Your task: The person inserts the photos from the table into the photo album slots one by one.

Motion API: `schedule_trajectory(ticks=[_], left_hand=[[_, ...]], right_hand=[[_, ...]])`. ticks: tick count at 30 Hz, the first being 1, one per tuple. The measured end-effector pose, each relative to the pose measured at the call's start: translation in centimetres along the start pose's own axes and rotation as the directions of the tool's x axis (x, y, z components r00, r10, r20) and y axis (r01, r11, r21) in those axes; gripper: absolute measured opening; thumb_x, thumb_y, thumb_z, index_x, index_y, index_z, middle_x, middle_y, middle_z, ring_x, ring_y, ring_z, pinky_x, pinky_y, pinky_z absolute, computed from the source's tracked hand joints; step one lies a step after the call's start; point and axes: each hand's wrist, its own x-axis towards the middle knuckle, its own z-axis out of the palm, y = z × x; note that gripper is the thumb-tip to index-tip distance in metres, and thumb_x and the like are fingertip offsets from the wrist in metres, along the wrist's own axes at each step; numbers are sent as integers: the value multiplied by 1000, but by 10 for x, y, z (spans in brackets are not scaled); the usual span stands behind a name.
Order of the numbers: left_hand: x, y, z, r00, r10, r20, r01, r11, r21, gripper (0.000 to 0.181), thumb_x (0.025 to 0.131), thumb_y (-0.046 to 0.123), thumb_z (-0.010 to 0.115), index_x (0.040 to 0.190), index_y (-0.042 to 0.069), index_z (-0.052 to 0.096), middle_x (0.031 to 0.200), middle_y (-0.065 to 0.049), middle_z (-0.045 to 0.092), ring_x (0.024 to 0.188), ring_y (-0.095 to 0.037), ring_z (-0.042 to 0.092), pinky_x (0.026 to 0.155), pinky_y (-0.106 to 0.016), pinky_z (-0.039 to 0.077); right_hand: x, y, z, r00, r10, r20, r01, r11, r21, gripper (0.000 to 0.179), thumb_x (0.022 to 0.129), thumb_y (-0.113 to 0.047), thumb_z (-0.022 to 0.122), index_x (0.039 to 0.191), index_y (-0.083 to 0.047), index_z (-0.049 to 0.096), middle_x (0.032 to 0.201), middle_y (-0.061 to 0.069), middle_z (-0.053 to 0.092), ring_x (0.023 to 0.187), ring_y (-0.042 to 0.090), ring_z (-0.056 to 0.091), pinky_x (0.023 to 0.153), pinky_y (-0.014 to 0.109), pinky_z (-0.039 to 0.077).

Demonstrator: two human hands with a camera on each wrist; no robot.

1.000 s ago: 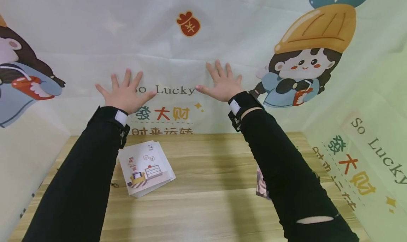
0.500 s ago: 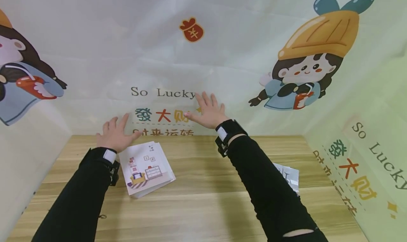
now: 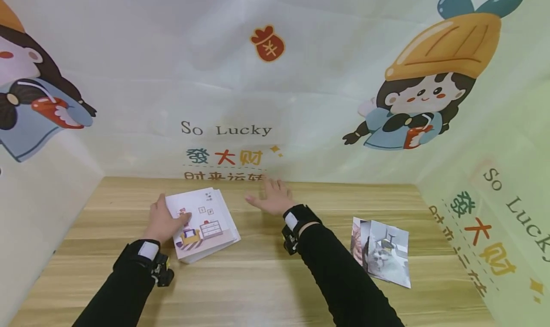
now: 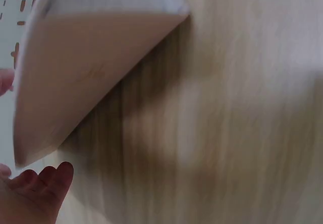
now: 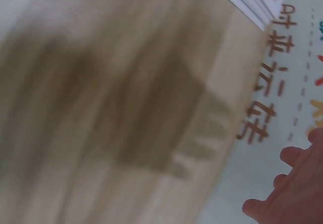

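Left hand (image 3: 164,222) spread at left edge of booklets (image 3: 208,212), right hand (image 3: 274,199) splayed over free tabletop (image 3: 245,293)

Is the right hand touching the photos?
No, the head view shows the right hand to the left of the photos, with table visible between them.

Right hand (image 5: 298,191) apparently near printed wall (image 5: 293,103)

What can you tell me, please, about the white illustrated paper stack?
The paper stack looks like white sheets or booklets, slightly fanned at the right. Its top shows a printed yellow armchair, drawer chest and small frames. It lies askew on the wood-grain table, near edge gaping. The left hand overlaps its left side; contact is unclear.
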Motion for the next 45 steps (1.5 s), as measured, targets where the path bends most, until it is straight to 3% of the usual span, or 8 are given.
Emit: schedule_trajectory(ticks=[5, 10, 15, 21, 28, 32, 37, 45], left_hand=[[-15, 6, 10, 998, -47, -42, 38, 980, -196, 81, 84, 14, 60, 137, -14, 6, 121, -34, 30, 105, -42, 43, 92, -49, 39], [-21, 12, 19, 988, -150, -38, 129, 937, -326, 69, 87, 12, 55, 136, -13, 13, 123, -32, 32, 106, -39, 44, 90, -46, 40], [-25, 23, 29, 985, -173, 1, 160, 914, -372, 70, 88, 11, 53, 138, -11, 10, 128, -33, 30, 109, -39, 43, 92, -46, 39], [-32, 43, 44, 986, -138, 91, 161, 920, -357, 75, 89, 12, 52, 140, -9, 2, 133, -33, 25, 113, -40, 41, 97, -48, 35], [-41, 59, 63, 989, -66, 135, 108, 936, -334, 70, 88, 9, 54, 138, -10, 10, 129, -31, 32, 110, -37, 44, 96, -47, 37], [-49, 67, 73, 990, -27, 141, 72, 943, -324, 66, 86, 8, 55, 136, -12, 16, 127, -32, 36, 107, -36, 47, 94, -47, 38], [-60, 79, 85, 986, -12, 166, 63, 950, -307, 68, 86, 8, 56, 138, -10, 17, 131, -31, 36, 106, -35, 49, 95, -47, 38], [-74, 93, 100, 983, 91, 157, -36, 945, -326, 71, 83, 4, 59, 139, -9, 18, 126, -28, 43, 101, -31, 52, 93, -45, 40]], right_hand=[[-11, 4, 27, 999, 26, 37, -28, 999, 42, 86, 87, -58, 45, 146, -5, 13, 148, 17, 20, 135, 38, 12, 105, 56, 13], [-17, 10, 53, 999, 14, 33, -15, 999, 32, 79, 88, -55, 43, 141, 1, 26, 144, 20, 28, 133, 37, 19, 106, 52, 17], [-26, 11, 74, 999, -32, 27, 32, 999, 13, 72, 90, -54, 39, 135, 1, 38, 143, 21, 29, 133, 34, 21, 107, 47, 17], [-45, 9, 80, 994, -112, 11, 111, 989, 101, 65, 92, -46, 42, 131, 5, 42, 140, 23, 33, 132, 34, 23, 108, 45, 15], [-73, 21, 79, 981, -189, -49, 195, 967, 167, 46, 89, -32, 52, 113, 7, 52, 105, 12, 53, 107, 27, 43, 96, 40, 30], [-88, 25, 79, 989, -126, -74, 142, 950, 279, 35, 86, -26, 56, 101, 4, 55, 92, 7, 51, 94, 23, 43, 85, 39, 35], [-105, 26, 75, 998, 54, -34, -32, 884, 466, 38, 85, -20, 57, 104, 13, 53, 99, 19, 52, 93, 30, 48, 81, 44, 41], [-124, 28, 61, 964, 264, 2, -211, 767, 606, 36, 87, -20, 54, 99, 13, 51, 89, 15, 50, 83, 27, 48, 70, 37, 42]])
